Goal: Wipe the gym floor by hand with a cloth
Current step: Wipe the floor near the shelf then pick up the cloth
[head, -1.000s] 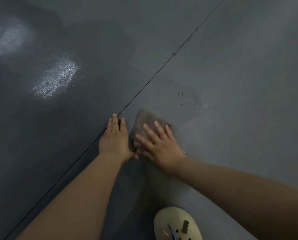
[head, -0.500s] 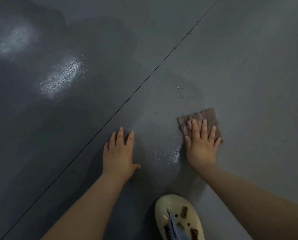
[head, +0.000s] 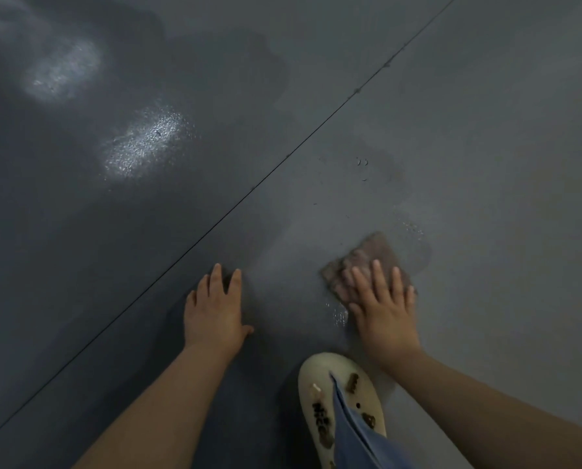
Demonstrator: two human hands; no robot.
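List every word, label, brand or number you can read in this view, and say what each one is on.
Nothing here can be read with certainty.
Cream shoe: dark marks along its top look like lettering, too blurred to read.
Cloth under the right hand: no text visible.
Grey floor and its seam: no markings or signs.

Two hands, left (head: 215,313) and right (head: 382,309), one cloth (head: 374,253), one shoe (head: 327,401), one floor seam (head: 249,192).

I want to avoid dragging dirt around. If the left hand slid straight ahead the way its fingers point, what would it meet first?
Probably the dark floor seam, just beyond the left hand; nothing else lies between.
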